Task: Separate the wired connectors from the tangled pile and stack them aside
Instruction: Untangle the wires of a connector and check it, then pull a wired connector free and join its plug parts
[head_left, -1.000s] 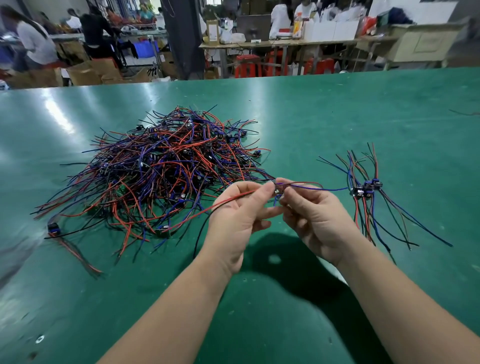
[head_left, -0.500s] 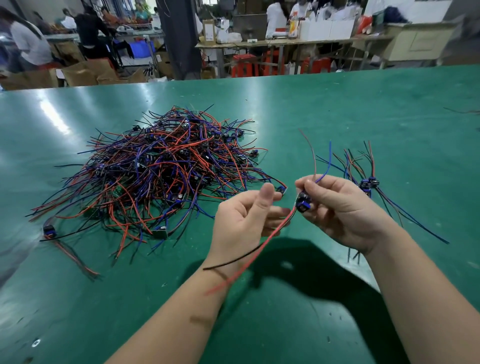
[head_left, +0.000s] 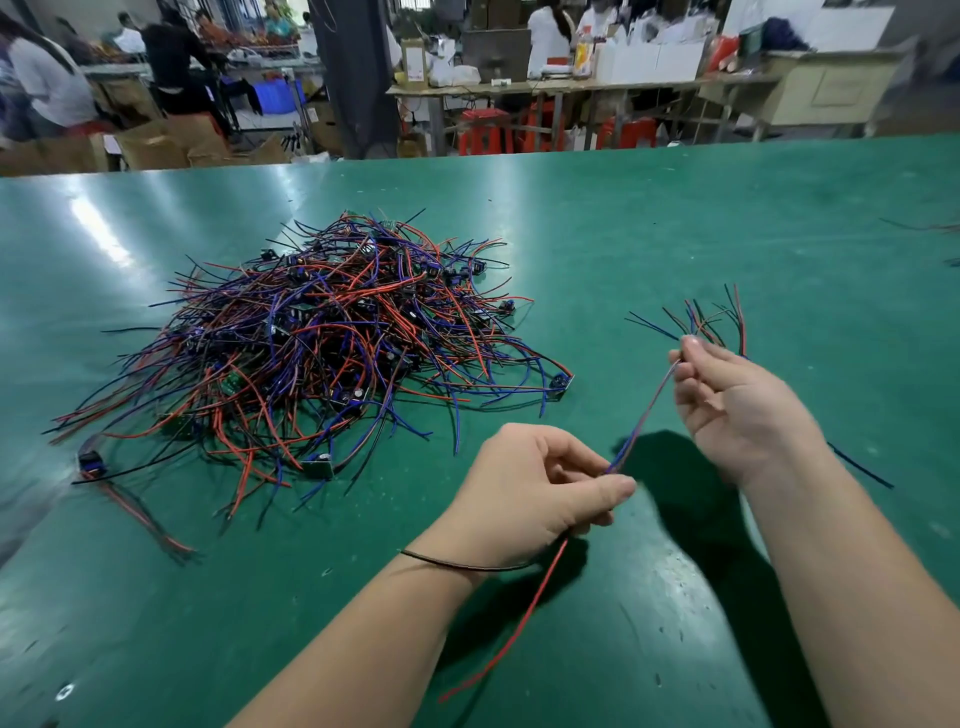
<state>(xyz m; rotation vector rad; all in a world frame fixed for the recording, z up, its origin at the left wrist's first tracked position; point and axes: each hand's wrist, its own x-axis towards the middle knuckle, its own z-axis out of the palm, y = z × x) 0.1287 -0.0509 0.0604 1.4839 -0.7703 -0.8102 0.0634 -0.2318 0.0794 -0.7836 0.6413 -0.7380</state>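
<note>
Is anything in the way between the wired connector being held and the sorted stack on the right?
Nothing visible blocks it. The wired connector stretches between the left hand and right hand, and the sorted stack lies just beyond the right hand, which hides most of it. The tangled pile lies off to the left.

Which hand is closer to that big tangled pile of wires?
Left. The left hand hovers off the near-right edge of the tangled pile; the right hand is farther right, by the sorted bundle. Both pinch one wire set.
</note>
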